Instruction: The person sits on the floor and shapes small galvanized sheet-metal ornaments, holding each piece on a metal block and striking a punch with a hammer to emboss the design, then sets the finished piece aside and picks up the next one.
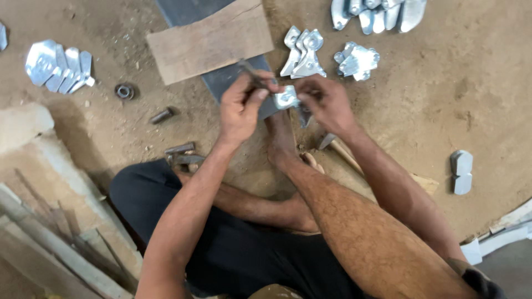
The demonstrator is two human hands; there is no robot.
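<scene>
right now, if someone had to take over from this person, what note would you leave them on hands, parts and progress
Left hand: holds a thin dark tool, its tip at the small metal plate.
Right hand: grips that plate from the other side, above the dark steel bar on the dirt floor.
Parts: cut plates in piles ahead, top right and far left; two more lie right. A wooden board lies across the bar.
Done: cannot tell which piles are finished.
Left: the plate in hand is in work.
</scene>
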